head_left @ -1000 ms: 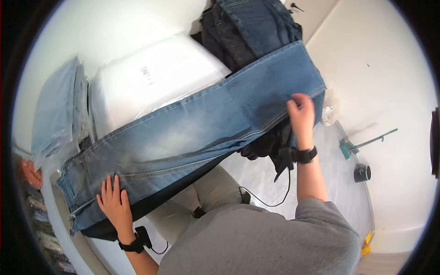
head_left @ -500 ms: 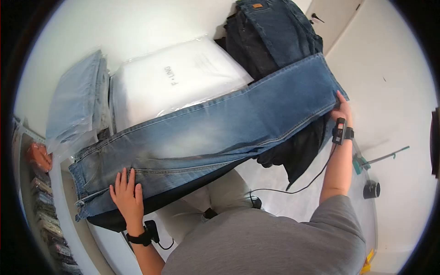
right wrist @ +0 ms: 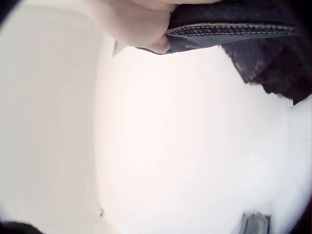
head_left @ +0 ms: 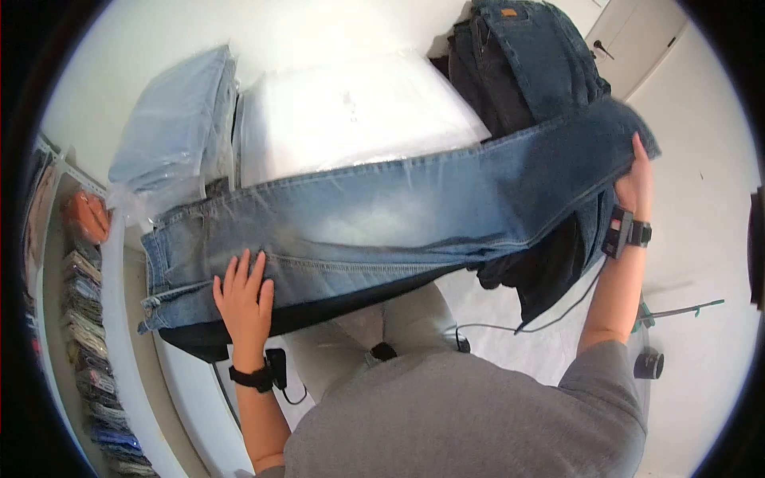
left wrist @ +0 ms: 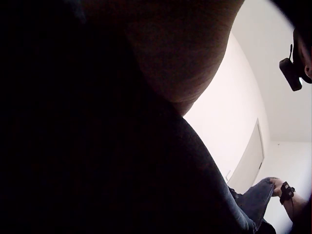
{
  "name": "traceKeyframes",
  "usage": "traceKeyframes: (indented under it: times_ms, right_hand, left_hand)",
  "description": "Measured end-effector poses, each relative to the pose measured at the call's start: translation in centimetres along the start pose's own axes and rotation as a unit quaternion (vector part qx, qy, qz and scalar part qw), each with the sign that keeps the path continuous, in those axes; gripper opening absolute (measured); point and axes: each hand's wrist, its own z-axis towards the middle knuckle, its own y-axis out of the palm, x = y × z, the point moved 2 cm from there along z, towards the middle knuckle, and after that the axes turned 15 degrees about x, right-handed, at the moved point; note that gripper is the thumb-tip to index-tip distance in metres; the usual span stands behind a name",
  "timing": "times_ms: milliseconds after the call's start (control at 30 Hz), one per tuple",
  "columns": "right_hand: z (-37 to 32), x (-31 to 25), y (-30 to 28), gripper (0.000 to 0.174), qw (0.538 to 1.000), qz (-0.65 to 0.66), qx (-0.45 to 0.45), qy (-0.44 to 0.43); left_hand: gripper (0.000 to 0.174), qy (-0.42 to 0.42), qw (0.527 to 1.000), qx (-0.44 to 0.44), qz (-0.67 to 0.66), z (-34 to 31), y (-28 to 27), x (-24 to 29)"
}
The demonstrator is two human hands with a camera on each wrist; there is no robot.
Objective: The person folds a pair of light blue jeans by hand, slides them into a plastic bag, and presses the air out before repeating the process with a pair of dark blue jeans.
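A pair of faded blue jeans (head_left: 382, 207) lies stretched across a surface in front of the person, waist end at left, hems at right. The left hand (head_left: 245, 307) rests flat on the upper part with fingers spread; the left wrist view is mostly dark, with part of that hand (left wrist: 190, 63) above the cloth. At the hem end the right hand (head_left: 634, 187) grips the leg's edge. In the right wrist view the right hand (right wrist: 136, 22) pinches the denim beside a double-stitched seam (right wrist: 234, 29).
Behind the jeans lie a white packaged stack (head_left: 351, 119), bagged light blue garments (head_left: 175, 119) and piled dark jeans (head_left: 526, 72). Black cloth (head_left: 542, 275) hangs below the leg. Shelves of folded items (head_left: 100, 382) stand at left; a cable (head_left: 550, 320) runs from the right wrist.
The right hand has moved outward to the hem end and taken hold of it; that end now looks slightly lifted. The left hand stays on the upper part. The head view has shifted.
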Motion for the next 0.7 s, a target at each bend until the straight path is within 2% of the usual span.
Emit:
traceKeyframes:
  times_ms: [67,133,167,233,267,300,333,400,467,533,667,700]
  right_hand:
    - [-3.6,0.5,3.7,0.039,0.998,-0.023,-0.055,-0.016]
    - [-10.4,2.1,8.3,0.037,0.993,-0.093,-0.006,-0.077]
    - [-13.1,2.7,9.7,0.035,0.942,-0.325,-0.035,-0.080]
    - [-15.7,6.9,10.9,0.030,0.824,-0.471,-0.197,-0.248]
    - [-18.8,8.9,11.7,0.039,0.815,-0.397,-0.274,-0.320]
    - [-20.3,12.1,12.2,0.052,0.765,-0.296,-0.342,-0.459]
    - [-22.2,14.8,11.9,0.059,0.698,-0.344,-0.396,-0.487]
    - [-25.3,20.1,10.4,0.064,0.643,-0.409,-0.495,-0.417]
    - [-27.3,23.2,8.9,0.069,0.618,-0.443,-0.499,-0.416]
    - [-27.6,22.9,8.8,0.071,0.614,-0.464,-0.485,-0.415]
    - [-27.4,22.8,9.0,0.065,0.623,-0.462,-0.498,-0.388]
    - [-27.1,22.5,9.2,0.062,0.648,-0.447,-0.504,-0.356]
  left_hand:
    - [0.040,0.006,1.000,0.014,0.003,-0.1,0.0,0.0]
    - [0.040,0.002,1.000,0.014,-0.001,-0.3,-0.2,0.0]
    - [0.040,0.000,1.000,0.013,-0.001,-0.3,-0.2,0.0]
    - [0.040,0.003,1.000,0.016,-0.007,-0.1,0.0,0.1]
    - [0.040,0.003,1.000,0.019,-0.006,-0.1,0.0,0.1]
    - [0.040,0.002,1.000,0.022,-0.003,-0.1,0.0,0.1]
    - [0.040,0.004,1.000,0.021,-0.003,-0.1,0.0,0.2]
    - [0.040,0.003,1.000,0.022,-0.004,-0.1,-0.1,0.1]
    - [0.040,0.004,1.000,0.022,0.000,-0.2,-0.1,0.0]
    - [0.040,0.004,1.000,0.024,0.003,-0.2,-0.1,-0.1]
    - [0.039,0.013,0.999,0.035,0.004,-0.2,-0.1,0.0]
    - [0.039,0.011,0.999,0.036,-0.001,-0.2,-0.1,0.0]
